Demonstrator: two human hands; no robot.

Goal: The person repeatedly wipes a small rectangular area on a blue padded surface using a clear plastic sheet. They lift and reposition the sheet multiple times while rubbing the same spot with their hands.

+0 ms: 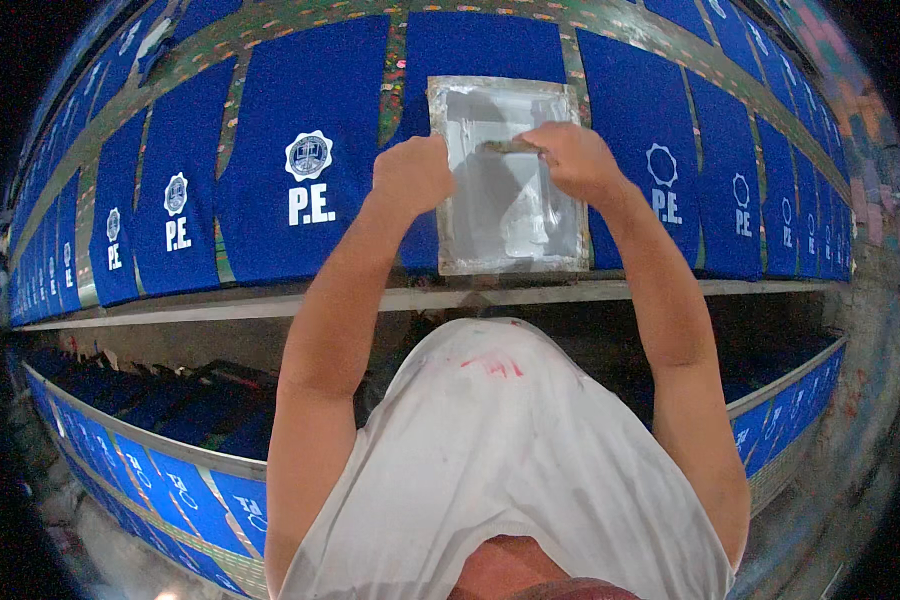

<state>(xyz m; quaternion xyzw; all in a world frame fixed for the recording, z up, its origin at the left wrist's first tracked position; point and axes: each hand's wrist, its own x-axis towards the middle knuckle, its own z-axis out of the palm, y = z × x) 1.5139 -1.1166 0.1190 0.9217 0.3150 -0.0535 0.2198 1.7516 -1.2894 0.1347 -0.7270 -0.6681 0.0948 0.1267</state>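
A screen-printing frame [582, 225] lies over a blue fabric panel [487, 45] at the table's near edge. My left hand [414, 176] is closed on the left rim of this frame. In my right hand [576, 161] is the edge of a thin squeegee-like tool [511, 146], held over the mesh; its full shape is hard to make out. Grey-white ink streaks the mesh. On the panel to the left, a white scalloped badge with grey detail [308, 156] sits above white letters. The panel to the right bears a badge outline [661, 165] with a plain blue centre.
Rows of blue fabric panels [180, 135] run along the long table, with a patterned, stained surface showing between them. A pale table edge [255, 309] crosses before me. Behind me stands another long table [195, 459] with similar printed panels.
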